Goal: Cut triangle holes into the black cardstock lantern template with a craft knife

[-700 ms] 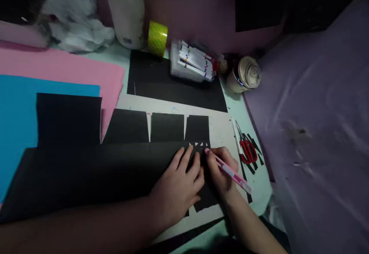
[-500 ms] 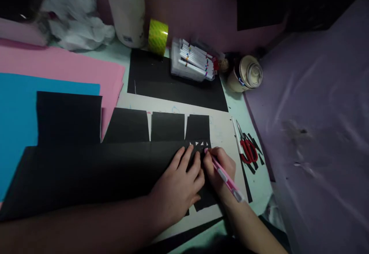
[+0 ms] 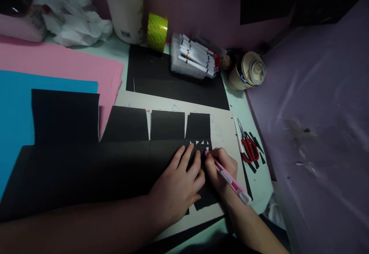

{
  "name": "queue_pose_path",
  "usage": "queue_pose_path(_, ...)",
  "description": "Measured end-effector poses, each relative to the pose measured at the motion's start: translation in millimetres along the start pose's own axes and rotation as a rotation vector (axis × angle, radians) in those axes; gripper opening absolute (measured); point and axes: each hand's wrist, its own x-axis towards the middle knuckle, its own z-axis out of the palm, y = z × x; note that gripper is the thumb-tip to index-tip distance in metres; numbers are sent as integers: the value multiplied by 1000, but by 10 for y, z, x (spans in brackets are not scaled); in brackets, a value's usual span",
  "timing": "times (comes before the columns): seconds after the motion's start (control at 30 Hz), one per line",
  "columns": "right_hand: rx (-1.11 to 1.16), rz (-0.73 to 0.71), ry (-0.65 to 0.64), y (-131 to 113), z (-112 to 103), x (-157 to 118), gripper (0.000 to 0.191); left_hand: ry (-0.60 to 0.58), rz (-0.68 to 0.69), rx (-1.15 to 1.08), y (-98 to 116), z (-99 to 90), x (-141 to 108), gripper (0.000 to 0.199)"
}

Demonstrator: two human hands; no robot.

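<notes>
In the lower centre of the frame, the left hand (image 3: 180, 186) lies palm down, fingers slightly spread, on a long black paper sheet (image 3: 86, 173) with tabs along its far edge. Just beside it, the right hand (image 3: 223, 169) is closed around a slender pink-and-white pen-shaped tool (image 3: 234, 185), its tip near small triangular holes (image 3: 201, 142) right of centre. Farther right lie red-handled metal scissors (image 3: 249, 149); at upper centre, white markers (image 3: 196, 56) and a yellow tape roll (image 3: 157, 33).
</notes>
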Motion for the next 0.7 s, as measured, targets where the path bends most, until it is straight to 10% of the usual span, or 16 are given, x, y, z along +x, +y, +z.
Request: queue_pose_path(0.7,170,118,65,30,19,-19,12,-13,3,25,4,3,-10,62)
